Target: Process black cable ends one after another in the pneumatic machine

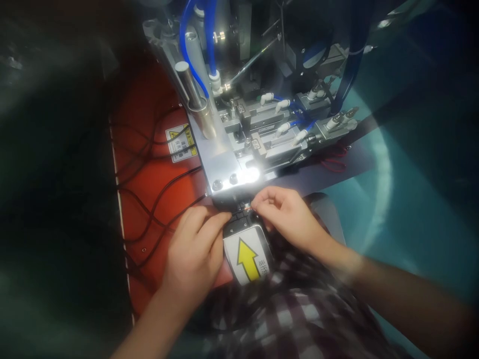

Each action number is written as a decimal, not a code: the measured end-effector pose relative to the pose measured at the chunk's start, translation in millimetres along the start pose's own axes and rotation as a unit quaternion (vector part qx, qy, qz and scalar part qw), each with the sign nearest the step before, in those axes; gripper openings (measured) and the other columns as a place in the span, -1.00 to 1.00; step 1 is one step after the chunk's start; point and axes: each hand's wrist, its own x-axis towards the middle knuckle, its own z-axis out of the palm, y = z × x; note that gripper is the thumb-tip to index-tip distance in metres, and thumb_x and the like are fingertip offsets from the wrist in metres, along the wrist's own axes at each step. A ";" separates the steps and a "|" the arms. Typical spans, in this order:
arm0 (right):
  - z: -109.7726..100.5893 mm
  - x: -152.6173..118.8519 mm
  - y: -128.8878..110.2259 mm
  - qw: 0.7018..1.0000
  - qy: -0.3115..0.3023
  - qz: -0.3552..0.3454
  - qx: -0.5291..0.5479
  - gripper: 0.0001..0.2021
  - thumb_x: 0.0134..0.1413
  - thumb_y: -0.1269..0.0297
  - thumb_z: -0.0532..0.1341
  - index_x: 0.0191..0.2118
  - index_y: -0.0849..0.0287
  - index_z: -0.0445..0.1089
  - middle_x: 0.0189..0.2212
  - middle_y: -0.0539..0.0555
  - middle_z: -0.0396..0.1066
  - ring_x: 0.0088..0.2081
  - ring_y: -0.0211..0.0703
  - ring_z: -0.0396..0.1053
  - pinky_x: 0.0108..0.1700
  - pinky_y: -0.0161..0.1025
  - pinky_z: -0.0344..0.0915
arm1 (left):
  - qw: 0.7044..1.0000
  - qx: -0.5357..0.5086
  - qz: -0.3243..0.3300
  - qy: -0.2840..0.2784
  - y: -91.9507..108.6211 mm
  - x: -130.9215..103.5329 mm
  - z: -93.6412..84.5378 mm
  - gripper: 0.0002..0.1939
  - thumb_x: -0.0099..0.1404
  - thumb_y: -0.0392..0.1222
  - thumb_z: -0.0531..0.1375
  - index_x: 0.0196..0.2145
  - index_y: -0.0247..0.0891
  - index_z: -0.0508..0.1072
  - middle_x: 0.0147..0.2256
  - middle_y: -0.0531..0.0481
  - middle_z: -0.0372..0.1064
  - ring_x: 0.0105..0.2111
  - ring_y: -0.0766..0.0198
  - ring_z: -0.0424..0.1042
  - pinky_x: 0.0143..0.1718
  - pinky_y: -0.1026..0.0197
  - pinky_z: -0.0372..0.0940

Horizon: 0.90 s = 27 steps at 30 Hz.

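Observation:
My left hand lies at the left side of a small black fixture, with thumb and index finger pressed together at its edge. Whatever they hold is too small to make out. From the right, my right hand comes in with its fingers closed in a pinch above the fixture. A tiny, pale and reddish piece shows at its fingertips; its kind is unclear. Just in front of the fixture is a white label with a yellow arrow. The machine's metal block stands right behind both hands.
Pneumatic cylinders with white fittings and blue hoses fill the machine behind. Black cables cross the red base plate on the left, near a warning label. A teal surface extends to the right.

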 end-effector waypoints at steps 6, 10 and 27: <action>-6.9 1.9 -3.2 0.998 -0.052 0.014 -0.021 -0.89 0.04 0.36 0.17 -0.46 0.24 0.37 -0.68 -0.11 0.25 -0.64 -0.37 0.20 -0.55 -0.39 0.11 | 1.000 0.000 0.001 0.004 -1.4 0.6 0.3 -0.76 0.25 -0.49 0.12 -0.18 -0.28 0.45 -0.33 -0.02 0.30 -0.29 0.25 0.34 -0.24 0.21 0.30; -4.0 -2.5 -1.0 0.998 0.012 -0.054 -0.020 -0.87 0.07 0.27 0.21 -0.32 0.22 0.42 -0.60 -0.08 0.29 -0.61 -0.34 0.25 -0.56 -0.38 0.14 | 1.000 0.001 0.002 0.002 -1.5 -0.2 0.2 -0.77 0.25 -0.48 0.12 -0.18 -0.30 0.45 -0.33 -0.03 0.29 -0.30 0.25 0.33 -0.23 0.21 0.30; 2.3 -5.8 12.5 0.991 0.042 -0.111 -0.067 -0.88 0.12 0.27 0.19 -0.38 0.20 0.38 -0.46 0.03 0.41 -0.41 -0.23 0.35 -0.39 -0.32 0.27 | 1.000 0.000 -0.003 0.002 -1.3 -1.5 0.0 -0.76 0.27 -0.48 0.11 -0.18 -0.26 0.45 -0.35 -0.01 0.28 -0.31 0.25 0.32 -0.26 0.22 0.30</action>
